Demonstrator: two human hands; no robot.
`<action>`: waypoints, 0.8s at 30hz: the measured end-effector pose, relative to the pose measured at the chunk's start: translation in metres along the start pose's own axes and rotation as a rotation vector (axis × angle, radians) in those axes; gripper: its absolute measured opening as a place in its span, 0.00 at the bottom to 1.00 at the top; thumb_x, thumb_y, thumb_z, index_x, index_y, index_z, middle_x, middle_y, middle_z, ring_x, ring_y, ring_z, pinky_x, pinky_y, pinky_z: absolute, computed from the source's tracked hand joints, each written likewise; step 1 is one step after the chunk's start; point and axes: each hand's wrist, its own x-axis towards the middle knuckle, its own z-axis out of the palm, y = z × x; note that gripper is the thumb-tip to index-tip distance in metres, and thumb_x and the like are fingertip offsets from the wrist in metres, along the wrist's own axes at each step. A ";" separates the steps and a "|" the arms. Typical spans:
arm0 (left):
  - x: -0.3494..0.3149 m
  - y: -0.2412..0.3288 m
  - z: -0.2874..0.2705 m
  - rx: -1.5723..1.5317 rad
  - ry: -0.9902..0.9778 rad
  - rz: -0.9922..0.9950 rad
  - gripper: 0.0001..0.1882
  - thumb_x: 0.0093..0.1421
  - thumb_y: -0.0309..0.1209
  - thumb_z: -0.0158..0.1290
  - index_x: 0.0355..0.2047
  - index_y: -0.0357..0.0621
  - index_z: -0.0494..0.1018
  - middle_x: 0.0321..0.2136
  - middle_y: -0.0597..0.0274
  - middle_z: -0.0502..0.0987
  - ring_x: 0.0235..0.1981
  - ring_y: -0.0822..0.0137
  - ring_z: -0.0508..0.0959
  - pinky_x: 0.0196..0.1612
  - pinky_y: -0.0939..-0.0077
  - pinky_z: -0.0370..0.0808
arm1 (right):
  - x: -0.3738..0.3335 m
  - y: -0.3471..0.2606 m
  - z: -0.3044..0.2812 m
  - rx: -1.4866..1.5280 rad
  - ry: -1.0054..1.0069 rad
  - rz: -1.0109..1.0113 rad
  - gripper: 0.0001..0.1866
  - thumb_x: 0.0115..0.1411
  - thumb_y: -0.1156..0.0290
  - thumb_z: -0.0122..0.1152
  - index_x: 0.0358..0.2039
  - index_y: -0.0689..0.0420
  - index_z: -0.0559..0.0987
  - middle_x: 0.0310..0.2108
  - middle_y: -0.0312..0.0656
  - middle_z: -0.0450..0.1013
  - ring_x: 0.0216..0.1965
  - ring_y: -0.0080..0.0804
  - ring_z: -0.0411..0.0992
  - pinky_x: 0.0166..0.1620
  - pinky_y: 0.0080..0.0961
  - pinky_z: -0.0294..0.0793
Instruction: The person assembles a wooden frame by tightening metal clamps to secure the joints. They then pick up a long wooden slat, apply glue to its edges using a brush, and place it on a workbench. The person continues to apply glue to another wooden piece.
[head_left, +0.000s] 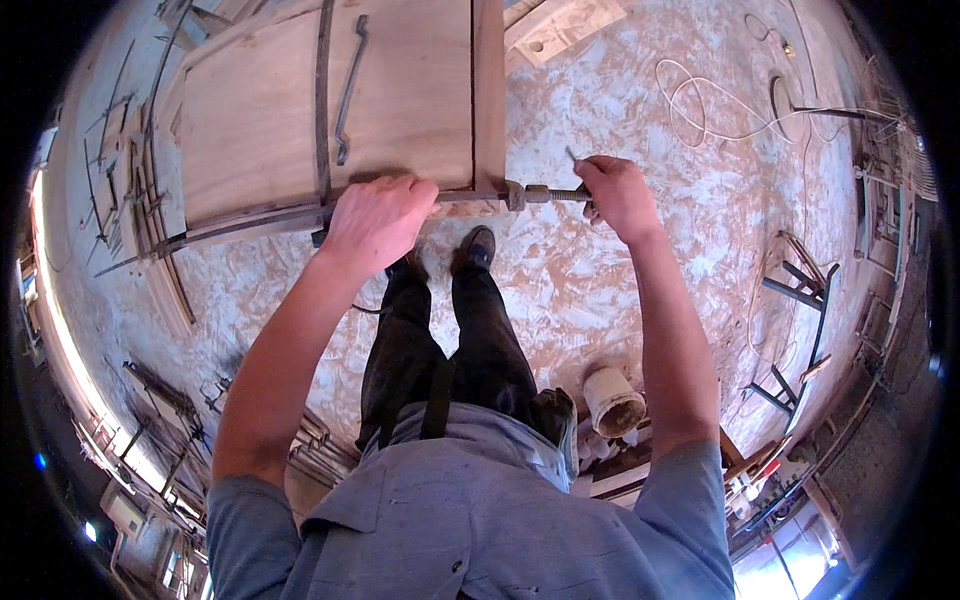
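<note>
A large flat wooden panel assembly [250, 130] with a frame rail along its right side lies in front of me. Along its near edge runs a long metal bar clamp [240, 219]. My left hand [385, 215] is closed around the bar, near the middle of that edge. Past the panel's right corner sticks out the clamp's threaded screw [568, 195]. At the screw's outer end, the fingers of my right hand [620, 197] are closed on its thin handle [571, 154]. The palm side of both hands is hidden.
Across the panel runs a dark bar [323, 100], with a bent metal rod [350, 90] lying beside it. Wood pieces [565, 28] lie beyond at the right. A pale cord [690, 105] loops over the stained floor. A white bucket [613, 402] stands near my right side.
</note>
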 end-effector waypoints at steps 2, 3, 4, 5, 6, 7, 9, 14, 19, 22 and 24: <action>-0.002 0.001 0.001 0.006 0.005 -0.002 0.10 0.58 0.36 0.55 0.27 0.43 0.69 0.26 0.57 0.74 0.30 0.53 0.78 0.29 0.59 0.74 | 0.012 0.001 -0.004 0.156 -0.193 0.198 0.15 0.60 0.72 0.49 0.44 0.63 0.78 0.26 0.47 0.76 0.22 0.30 0.74 0.21 0.25 0.72; -0.001 0.001 0.000 0.000 0.011 0.006 0.10 0.57 0.36 0.55 0.27 0.43 0.68 0.25 0.57 0.74 0.30 0.54 0.78 0.28 0.59 0.74 | 0.016 0.008 -0.007 0.208 -0.180 0.133 0.16 0.60 0.73 0.48 0.46 0.62 0.77 0.29 0.47 0.77 0.25 0.29 0.74 0.24 0.25 0.73; -0.001 0.001 -0.001 -0.006 0.015 0.013 0.10 0.57 0.35 0.55 0.27 0.44 0.68 0.25 0.57 0.74 0.29 0.54 0.78 0.28 0.59 0.74 | 0.020 0.017 -0.010 0.259 -0.168 0.070 0.16 0.60 0.74 0.48 0.48 0.62 0.77 0.32 0.47 0.77 0.27 0.29 0.74 0.27 0.25 0.75; -0.001 0.001 -0.001 -0.013 0.020 0.015 0.10 0.57 0.35 0.56 0.27 0.44 0.68 0.25 0.57 0.74 0.29 0.54 0.78 0.28 0.60 0.74 | 0.024 0.027 -0.012 0.308 -0.160 0.004 0.17 0.60 0.76 0.47 0.49 0.62 0.76 0.34 0.47 0.77 0.29 0.29 0.75 0.30 0.25 0.76; -0.001 0.001 -0.002 -0.010 0.027 0.021 0.10 0.56 0.35 0.56 0.27 0.44 0.68 0.24 0.57 0.73 0.29 0.54 0.78 0.28 0.60 0.74 | 0.028 0.044 -0.012 0.209 -0.091 -0.235 0.20 0.59 0.81 0.45 0.51 0.60 0.76 0.42 0.44 0.76 0.39 0.29 0.74 0.43 0.24 0.75; 0.000 0.002 -0.002 -0.007 0.034 0.024 0.10 0.56 0.35 0.56 0.27 0.44 0.68 0.24 0.57 0.73 0.28 0.54 0.78 0.28 0.60 0.74 | 0.030 0.060 -0.011 0.183 -0.117 -0.318 0.20 0.59 0.82 0.45 0.51 0.60 0.76 0.43 0.42 0.76 0.41 0.29 0.73 0.46 0.24 0.73; -0.001 0.002 -0.002 -0.011 0.047 0.029 0.10 0.55 0.35 0.57 0.26 0.44 0.68 0.24 0.57 0.73 0.28 0.54 0.78 0.28 0.61 0.74 | 0.022 0.083 -0.006 0.132 -0.170 -0.485 0.21 0.59 0.85 0.45 0.50 0.58 0.77 0.45 0.39 0.76 0.45 0.29 0.72 0.51 0.23 0.70; -0.003 -0.001 0.003 -0.032 0.080 0.030 0.09 0.55 0.34 0.57 0.26 0.44 0.69 0.24 0.57 0.73 0.27 0.55 0.78 0.28 0.61 0.74 | -0.036 0.086 0.032 0.846 -0.210 -0.031 0.15 0.65 0.73 0.50 0.49 0.66 0.71 0.37 0.44 0.76 0.37 0.27 0.74 0.43 0.24 0.74; -0.004 0.001 0.002 -0.012 0.092 0.014 0.06 0.52 0.30 0.55 0.25 0.45 0.69 0.23 0.59 0.74 0.27 0.56 0.78 0.27 0.63 0.74 | -0.081 0.036 0.041 0.659 0.106 -0.030 0.20 0.63 0.76 0.53 0.55 0.66 0.66 0.36 0.44 0.75 0.33 0.25 0.72 0.37 0.23 0.75; -0.002 0.000 0.002 -0.023 0.122 0.030 0.04 0.51 0.28 0.54 0.24 0.46 0.69 0.22 0.61 0.73 0.27 0.58 0.78 0.27 0.64 0.74 | -0.078 0.056 0.045 -0.154 0.212 -0.534 0.24 0.51 0.78 0.64 0.50 0.60 0.70 0.37 0.43 0.71 0.37 0.37 0.70 0.40 0.33 0.72; -0.001 -0.001 0.001 -0.031 0.136 0.037 0.05 0.50 0.28 0.54 0.24 0.46 0.68 0.21 0.62 0.73 0.26 0.59 0.77 0.26 0.65 0.73 | -0.071 0.057 0.033 -0.465 0.217 -0.606 0.19 0.46 0.75 0.67 0.41 0.57 0.74 0.39 0.43 0.71 0.41 0.41 0.69 0.43 0.37 0.71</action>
